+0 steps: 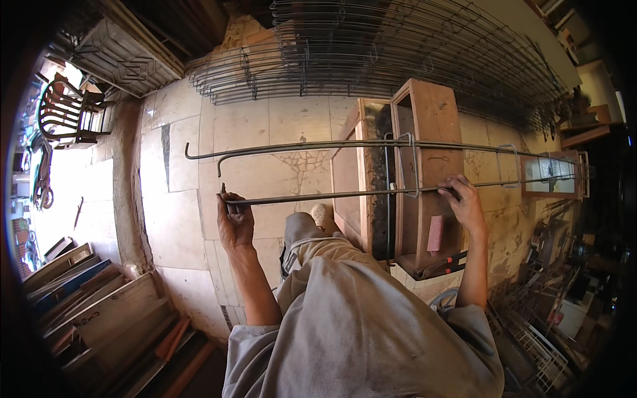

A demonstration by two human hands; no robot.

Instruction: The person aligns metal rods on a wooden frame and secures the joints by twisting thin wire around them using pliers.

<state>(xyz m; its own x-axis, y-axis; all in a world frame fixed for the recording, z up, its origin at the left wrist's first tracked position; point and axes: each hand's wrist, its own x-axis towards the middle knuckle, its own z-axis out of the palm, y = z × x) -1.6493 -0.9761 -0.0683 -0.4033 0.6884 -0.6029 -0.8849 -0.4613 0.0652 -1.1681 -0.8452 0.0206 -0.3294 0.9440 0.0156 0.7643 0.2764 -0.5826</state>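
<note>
1. The left hand (235, 222) is closed around the near rod (332, 195) at its left end.
2. The right hand (466, 202) grips the same rod further right, fingers curled over it.
3. The rod belongs to a long cage (371, 146) of parallel rods tied by wire loops (held level at about waist height, above the tiled floor (179, 199)).
4. Behind the cage stands a wooden frame (424, 132).
5. More wire mesh (398, 46) is stacked further back; a chair (66, 113) stands far left.
</note>
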